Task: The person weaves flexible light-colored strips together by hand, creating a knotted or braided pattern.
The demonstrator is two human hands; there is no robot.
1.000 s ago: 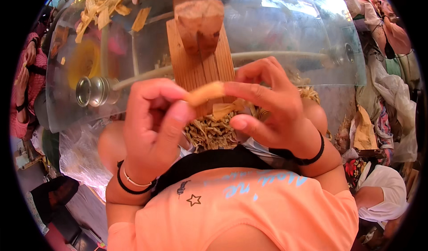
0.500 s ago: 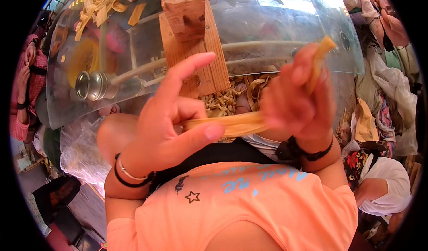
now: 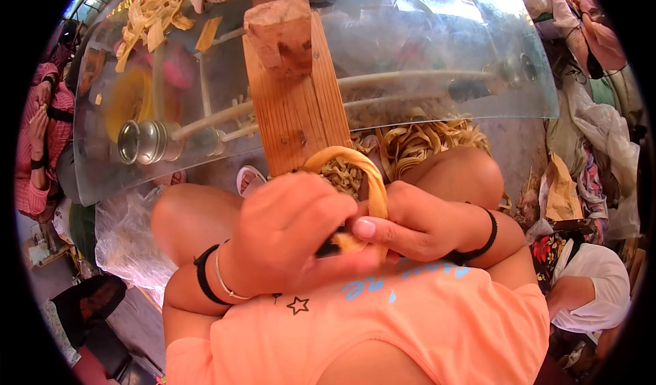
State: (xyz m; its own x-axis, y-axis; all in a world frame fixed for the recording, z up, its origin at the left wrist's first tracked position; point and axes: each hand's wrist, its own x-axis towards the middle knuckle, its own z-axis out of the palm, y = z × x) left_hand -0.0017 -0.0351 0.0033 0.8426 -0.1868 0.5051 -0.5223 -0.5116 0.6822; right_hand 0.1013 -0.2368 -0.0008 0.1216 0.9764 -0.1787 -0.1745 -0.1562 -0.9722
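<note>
A twisted, yellowish plant-fibre strip (image 3: 372,176) bends into a loop in front of my body, its top arching between my two hands. My right hand (image 3: 413,221) is closed around the loop's right side, the thumb lying across the strip. My left hand (image 3: 294,214) is at the loop's left side with its fingers curled in on the strip; motion blurs it somewhat. A short strip end (image 3: 350,241) shows low between the hands. The palms and most of the gripping fingertips are hidden.
A wooden plank (image 3: 294,122) with a wooden block (image 3: 279,36) on it slopes down toward my knees from a glass table (image 3: 424,60). Loose fibre strips (image 3: 154,16) lie at the table's far left. More strips (image 3: 437,139) are heaped below its near edge. Another person (image 3: 41,125) sits at left.
The strip went from stretched sideways between my hands to curved in a loop. My right hand lowered and came inward; my left moved right and its spread fingers curled in.
</note>
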